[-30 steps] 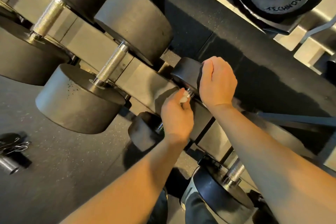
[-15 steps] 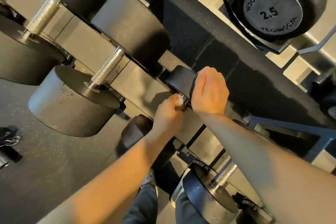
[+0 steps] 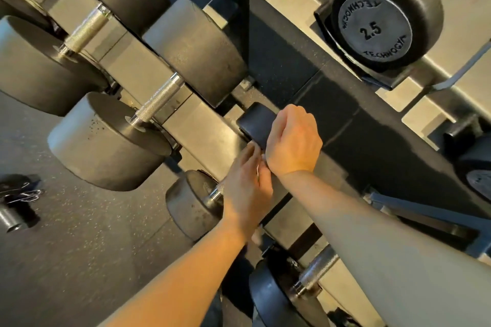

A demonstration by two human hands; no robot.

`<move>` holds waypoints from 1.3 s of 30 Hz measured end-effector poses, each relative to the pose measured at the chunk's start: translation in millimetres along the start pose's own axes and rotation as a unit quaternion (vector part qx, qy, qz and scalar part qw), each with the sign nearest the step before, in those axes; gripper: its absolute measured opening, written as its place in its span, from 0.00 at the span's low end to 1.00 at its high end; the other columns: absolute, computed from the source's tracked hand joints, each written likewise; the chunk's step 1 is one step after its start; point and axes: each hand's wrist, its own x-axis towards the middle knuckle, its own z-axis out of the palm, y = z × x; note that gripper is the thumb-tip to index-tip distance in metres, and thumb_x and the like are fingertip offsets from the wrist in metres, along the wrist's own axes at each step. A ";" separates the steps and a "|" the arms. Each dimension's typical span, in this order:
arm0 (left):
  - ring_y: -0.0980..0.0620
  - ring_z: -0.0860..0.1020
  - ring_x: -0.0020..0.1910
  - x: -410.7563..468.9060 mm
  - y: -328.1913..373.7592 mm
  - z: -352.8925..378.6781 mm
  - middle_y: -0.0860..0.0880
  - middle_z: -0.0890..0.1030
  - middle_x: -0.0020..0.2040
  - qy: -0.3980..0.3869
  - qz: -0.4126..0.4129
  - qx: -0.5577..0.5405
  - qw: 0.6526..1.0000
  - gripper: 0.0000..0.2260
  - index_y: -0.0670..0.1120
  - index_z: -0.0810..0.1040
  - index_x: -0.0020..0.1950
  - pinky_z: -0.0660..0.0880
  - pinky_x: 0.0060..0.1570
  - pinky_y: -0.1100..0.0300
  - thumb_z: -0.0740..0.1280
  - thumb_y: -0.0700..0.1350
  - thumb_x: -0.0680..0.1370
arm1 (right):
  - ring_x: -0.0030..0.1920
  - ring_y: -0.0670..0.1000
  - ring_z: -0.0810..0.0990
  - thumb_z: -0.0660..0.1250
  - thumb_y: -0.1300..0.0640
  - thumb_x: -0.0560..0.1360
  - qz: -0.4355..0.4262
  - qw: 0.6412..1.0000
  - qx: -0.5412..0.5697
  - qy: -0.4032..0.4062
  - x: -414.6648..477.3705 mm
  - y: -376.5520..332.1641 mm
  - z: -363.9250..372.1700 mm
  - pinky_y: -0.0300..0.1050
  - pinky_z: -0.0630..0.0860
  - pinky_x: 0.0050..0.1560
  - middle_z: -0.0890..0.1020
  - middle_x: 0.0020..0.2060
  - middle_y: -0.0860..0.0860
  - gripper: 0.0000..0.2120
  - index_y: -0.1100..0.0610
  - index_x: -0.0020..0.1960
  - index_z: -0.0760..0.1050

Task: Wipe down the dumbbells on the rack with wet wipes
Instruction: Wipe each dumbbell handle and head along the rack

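A small black dumbbell lies across the rack beam (image 3: 204, 135), its near head (image 3: 191, 204) toward me and its far head (image 3: 253, 121) beyond the beam. My left hand (image 3: 247, 188) is wrapped round its steel handle (image 3: 216, 192). The wet wipe is almost wholly hidden under those fingers; only a pale sliver (image 3: 263, 159) shows. My right hand (image 3: 292, 141) curls over the far head and grips it.
Large grey dumbbells (image 3: 106, 141) with knurled handles fill the rack to the left. A dumbbell marked 2.5 (image 3: 377, 26) sits on the upper tier. Another dumbbell (image 3: 281, 297) lies below my right forearm. A collar and clips (image 3: 16, 202) lie on the rubber floor at left.
My left hand has slid down the small dumbbell's handle toward its near head, and the white wipe is no longer plainly visible. My right hand stays on the far head.
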 end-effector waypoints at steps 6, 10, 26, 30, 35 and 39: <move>0.52 0.77 0.39 20.0 5.7 -15.1 0.52 0.80 0.40 0.004 -0.043 0.052 0.998 0.04 0.47 0.83 0.50 0.72 0.40 0.56 0.68 0.45 0.81 | 0.40 0.55 0.78 0.54 0.53 0.83 -0.109 0.994 -0.016 -0.011 10.7 5.7 -2.6 0.48 0.75 0.36 0.79 0.41 0.56 0.14 0.59 0.47 0.75; 0.51 0.76 0.36 30.0 8.7 -18.0 0.48 0.79 0.37 -0.062 -0.079 0.096 0.990 0.08 0.43 0.80 0.46 0.72 0.38 0.56 0.68 0.46 0.82 | 0.46 0.50 0.74 0.53 0.50 0.85 -0.080 0.993 -0.056 -0.065 17.4 6.9 -6.0 0.46 0.71 0.38 0.76 0.47 0.51 0.14 0.55 0.54 0.74; 0.52 0.75 0.37 38.7 34.9 3.4 0.50 0.77 0.35 0.158 -0.255 -0.101 0.949 0.12 0.46 0.78 0.39 0.71 0.36 0.58 0.64 0.36 0.81 | 0.48 0.50 0.75 0.52 0.49 0.84 -0.076 0.995 0.004 -0.061 13.6 11.3 -2.2 0.49 0.76 0.44 0.78 0.48 0.50 0.14 0.53 0.54 0.74; 0.55 0.78 0.45 -0.3 35.7 14.1 0.53 0.81 0.45 0.203 -0.117 -0.079 0.969 0.04 0.49 0.82 0.50 0.69 0.43 0.71 0.70 0.39 0.80 | 0.48 0.50 0.75 0.52 0.49 0.84 -0.077 0.995 0.011 -0.055 12.0 12.0 -1.6 0.48 0.75 0.43 0.78 0.47 0.50 0.15 0.53 0.55 0.75; 0.53 0.77 0.59 -12.5 11.8 13.1 0.51 0.82 0.59 0.122 0.025 0.061 0.990 0.07 0.45 0.87 0.53 0.73 0.61 0.57 0.69 0.38 0.80 | 0.47 0.50 0.74 0.52 0.49 0.84 -0.081 0.995 0.007 -0.051 10.9 13.0 0.1 0.46 0.71 0.39 0.78 0.48 0.51 0.15 0.54 0.56 0.75; 0.51 0.74 0.43 14.0 19.1 9.5 0.52 0.77 0.44 0.168 -0.080 -0.030 0.982 0.12 0.53 0.73 0.45 0.73 0.43 0.58 0.71 0.36 0.76 | 0.45 0.48 0.73 0.52 0.49 0.84 -0.085 0.996 0.007 -0.042 10.7 13.3 0.7 0.44 0.67 0.39 0.77 0.45 0.50 0.14 0.54 0.54 0.75</move>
